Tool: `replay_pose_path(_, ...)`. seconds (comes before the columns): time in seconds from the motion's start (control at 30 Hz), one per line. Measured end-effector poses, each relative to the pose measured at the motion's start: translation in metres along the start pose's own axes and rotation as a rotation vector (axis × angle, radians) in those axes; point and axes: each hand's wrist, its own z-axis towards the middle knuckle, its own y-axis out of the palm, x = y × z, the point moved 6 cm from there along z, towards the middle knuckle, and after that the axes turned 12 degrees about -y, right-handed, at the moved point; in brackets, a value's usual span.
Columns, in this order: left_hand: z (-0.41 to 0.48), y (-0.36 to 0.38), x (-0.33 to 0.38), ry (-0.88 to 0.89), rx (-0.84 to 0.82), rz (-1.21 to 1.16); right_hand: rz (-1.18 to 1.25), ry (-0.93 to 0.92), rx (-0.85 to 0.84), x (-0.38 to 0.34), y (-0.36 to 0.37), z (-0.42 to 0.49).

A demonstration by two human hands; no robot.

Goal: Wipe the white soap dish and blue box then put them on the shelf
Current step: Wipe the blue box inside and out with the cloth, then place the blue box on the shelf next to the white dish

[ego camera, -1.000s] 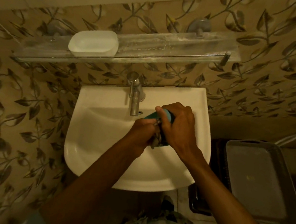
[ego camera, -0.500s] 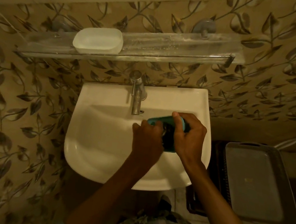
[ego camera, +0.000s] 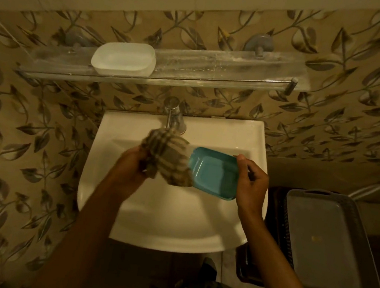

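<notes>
The blue box (ego camera: 215,173) is held above the white basin, its open side facing me, with my right hand (ego camera: 250,184) gripping its right end. My left hand (ego camera: 133,164) clutches a striped brown cloth (ego camera: 166,157) that touches the box's left edge and covers a little of it. The white soap dish (ego camera: 124,59) rests on the left part of the clear wall shelf (ego camera: 230,70). The cloth and my left hand are blurred.
A white wash basin (ego camera: 166,223) with a metal tap (ego camera: 172,115) lies under my hands. A grey tray (ego camera: 330,244) sits on a dark crate to the right of the basin. Leaf-patterned tiles cover the wall. The shelf's right part is bare.
My hands have come apart: the cloth has left the inside of the box and moved left, and the box now shows its open side. The view has shifted slightly.
</notes>
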Motion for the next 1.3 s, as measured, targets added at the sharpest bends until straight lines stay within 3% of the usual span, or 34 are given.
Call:
replay_pose_path(0.23, 0.037, -0.09, 0.028, -0.045, 0.307, -0.324, 0.105, 0.026, -0.013, 0.003, -0.007, 0.005)
replay_pose_path(0.4, 0.074, -0.104, 0.041, -0.053, 0.342, -0.462, 0.133, 0.06, -0.019, 0.006, -0.007, 0.003)
replay_pose_path(0.57, 0.107, -0.09, 0.057, -0.076, 0.361, -0.269, 0.135, 0.084, -0.074, 0.002, -0.006, -0.012)
replay_pose_path(0.77, 0.139, -0.072, 0.06, -0.118, 0.27, -0.176, 0.167, 0.107, -0.083, -0.004, -0.008, -0.027)
replay_pose_path(0.9, 0.142, -0.097, 0.052, -0.043, 0.642, 0.354, 0.2, 0.146, -0.074, -0.008, -0.007, -0.026)
replay_pose_path(0.97, 0.127, -0.09, 0.045, 0.019, 0.672, 0.562, 0.195, 0.133, -0.101, -0.013, -0.003, -0.022)
replay_pose_path(1.03, 0.105, -0.071, 0.037, 0.144, 0.556, 0.662, 0.182, 0.131, -0.115, -0.019, 0.002, -0.017)
replay_pose_path(1.2, 0.017, -0.007, -0.003, 0.329, -0.099, 0.578, 0.156, 0.152, -0.18, -0.045, 0.016, -0.002)
replay_pose_path(1.3, -0.02, 0.012, -0.002, 0.385, -0.223, 0.437, 0.194, 0.259, -0.272, -0.063, 0.026, 0.007)
